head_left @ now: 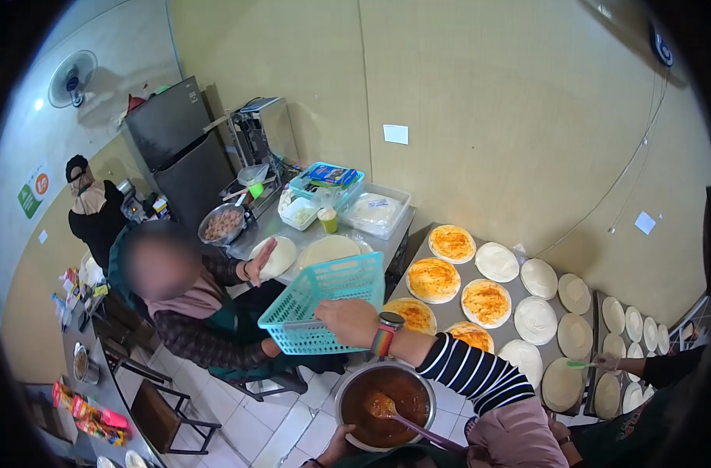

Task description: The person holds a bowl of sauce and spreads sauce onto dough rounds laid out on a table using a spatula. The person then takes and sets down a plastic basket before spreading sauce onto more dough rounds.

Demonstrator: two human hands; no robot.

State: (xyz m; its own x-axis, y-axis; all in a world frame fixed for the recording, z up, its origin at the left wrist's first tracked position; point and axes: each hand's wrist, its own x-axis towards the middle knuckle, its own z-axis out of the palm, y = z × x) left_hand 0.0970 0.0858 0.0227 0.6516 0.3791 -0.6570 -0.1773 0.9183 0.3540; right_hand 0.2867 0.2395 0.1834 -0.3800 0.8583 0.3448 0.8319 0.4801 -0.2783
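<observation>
My right hand [347, 321], with a watch on its wrist and a striped sleeve, is closed on the near rim of a turquoise plastic basket [312, 335]. A seated co-worker's hand [271, 347] is at the basket's lower left corner, and that person's other hand [260, 264] is raised open behind it. Low in the view, my left hand [338, 447] grips the left edge of a metal bowl [343, 405] of reddish-brown sauce. A spatula [381, 405] rests in the sauce, its purple handle leaning toward my body.
Right of the basket, a metal table [488, 265] bears pale dough rounds [536, 320] and sauced ones [433, 281]. Another person's gloved hand [607, 361] holds a green-tipped tool [580, 364] there. Behind are a pan of meat [223, 225] and a plastic tub [379, 210]. A chair [164, 413] stands left.
</observation>
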